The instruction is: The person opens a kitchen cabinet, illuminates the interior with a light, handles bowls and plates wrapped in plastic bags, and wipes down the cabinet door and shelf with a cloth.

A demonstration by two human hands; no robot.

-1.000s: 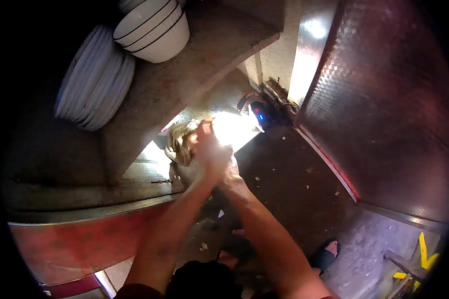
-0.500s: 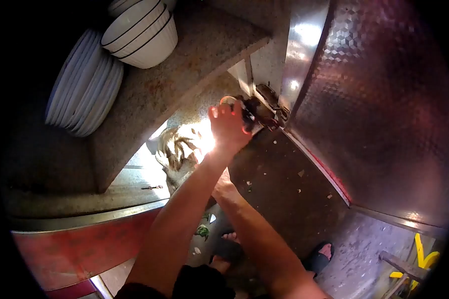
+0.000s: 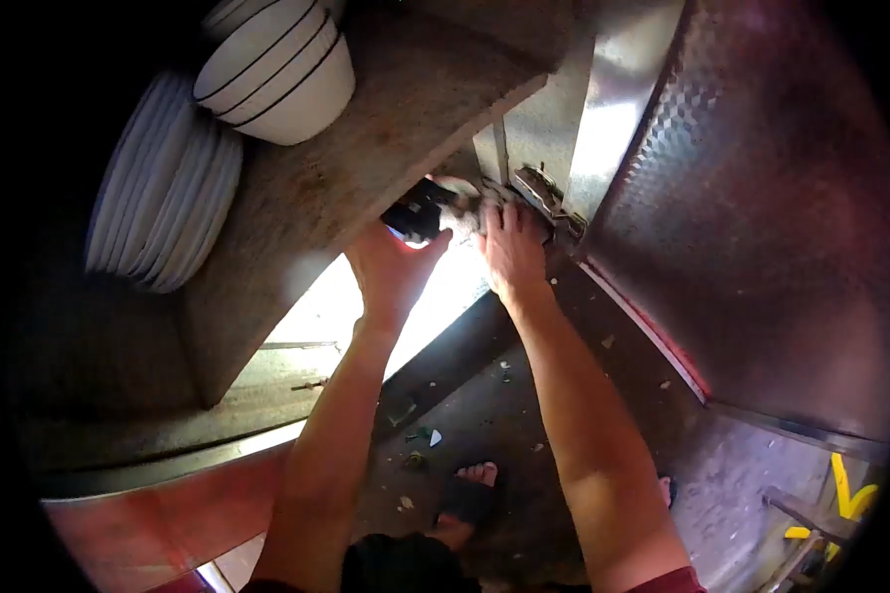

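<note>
Under the stone-like shelf, my left hand [image 3: 391, 272] is at a black object [image 3: 417, 211], its thumb toward the right and its fingers partly hidden. What kind of object this is, I cannot make out. Just right of it, my right hand [image 3: 512, 247] presses with bent fingers on a crumpled greyish cloth [image 3: 462, 215] in the corner. Bright light washes out the metal surface [image 3: 336, 306] below both hands.
Stacked white bowls [image 3: 287, 84] and a stack of plates [image 3: 163, 188] stand on the shelf [image 3: 297, 208] at upper left. A textured metal panel [image 3: 761, 227] rises at right. Scraps litter the dark floor [image 3: 504, 415] near my feet. Something yellow [image 3: 845, 494] lies lower right.
My left hand has drawn back left from the corner, and the black object now sits farther left. My right hand has moved up and right into the corner with the cloth.
</note>
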